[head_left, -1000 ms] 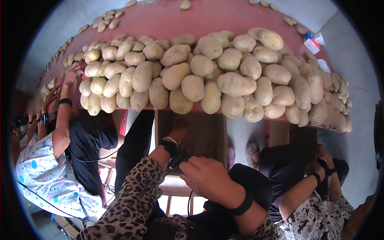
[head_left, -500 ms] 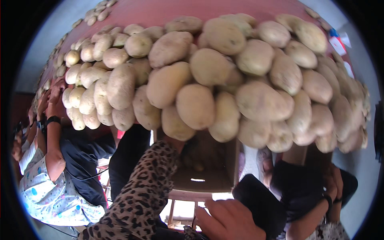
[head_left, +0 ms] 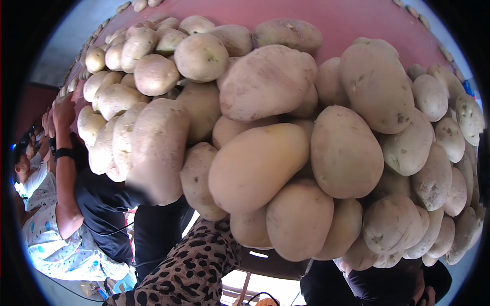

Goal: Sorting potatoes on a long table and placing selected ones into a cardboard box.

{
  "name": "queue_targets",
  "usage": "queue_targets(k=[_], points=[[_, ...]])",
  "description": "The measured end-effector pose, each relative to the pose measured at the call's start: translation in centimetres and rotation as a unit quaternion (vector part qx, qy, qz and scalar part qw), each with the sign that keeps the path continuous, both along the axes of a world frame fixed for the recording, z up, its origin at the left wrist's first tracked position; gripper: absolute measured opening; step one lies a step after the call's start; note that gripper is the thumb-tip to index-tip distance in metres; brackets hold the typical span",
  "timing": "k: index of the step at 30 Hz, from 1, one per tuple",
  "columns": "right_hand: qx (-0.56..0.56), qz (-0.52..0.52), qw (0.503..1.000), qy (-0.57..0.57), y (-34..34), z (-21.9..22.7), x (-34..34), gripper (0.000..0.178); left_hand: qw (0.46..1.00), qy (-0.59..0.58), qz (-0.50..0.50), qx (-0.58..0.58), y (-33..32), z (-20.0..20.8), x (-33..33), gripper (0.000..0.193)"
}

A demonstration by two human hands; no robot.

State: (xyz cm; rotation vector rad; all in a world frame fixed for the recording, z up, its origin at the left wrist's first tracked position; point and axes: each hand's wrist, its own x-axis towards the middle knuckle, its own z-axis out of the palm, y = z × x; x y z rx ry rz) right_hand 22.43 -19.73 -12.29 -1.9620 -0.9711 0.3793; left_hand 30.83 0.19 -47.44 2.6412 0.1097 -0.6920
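potato heap (head_left: 270,81), taken as landmark: many tan potatoes, several layers deep, on the near part of the red table (head_left: 352,20). middle of the heap's front: one smooth yellowish potato (head_left: 258,166), tilted, lying among its neighbours. just right of it, same heap: a broad egg-shaped potato (head_left: 347,153), roughly upright.

my leopard-print sleeve (head_left: 191,260) comes up from below and passes out of sight under the heap's front. my left hand is hidden there; i cannot tell if its fingers are apart, together or clamped on a potato. my right hand is out of view, grip likewise cannot be told.

below the heap, right of my sleeve: brown carton (head_left: 286,268), one bright slot in its wall. left of the heap: another person's hand (head_left: 62,109), raised, dark band on the wrist. lower left of the heap: white dotted shirt (head_left: 66,255), dark trousers (head_left: 104,199). beyond the heap, upper left: loose potatoes (head_left: 139,5). right end of the heap: small blue item (head_left: 468,87), kind unclear.
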Motion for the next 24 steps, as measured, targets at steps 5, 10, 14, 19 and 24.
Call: queue_targets(k=[5,10,14,19,24], points=[[0.006,0.003,1.0,-0.012,0.9,-0.8,0.8,0.028,0.998,-0.063,0.004,-0.004,0.7,-0.4,5.3,0.011],[-0.035,-0.035,0.999,-0.011,2.0,0.0,0.5,0.028,1.0,-0.015,0.009,0.012,5.7,-0.7,3.6,0.012],[-0.065,-0.021,0.997,-0.031,2.0,1.1,0.2,0.026,0.992,0.085,0.039,0.084,14.1,1.0,0.7,0.012],[-0.066,-0.052,0.996,-0.015,2.3,0.1,-1.6,0.032,0.994,0.096,-0.058,-0.005,4.3,-2.6,-1.2,0.013],[-0.075,-0.034,0.997,0.005,2.4,0.7,-2.5,0.034,0.987,0.137,-0.082,-0.009,3.9,-2.3,-1.6,0.014]])
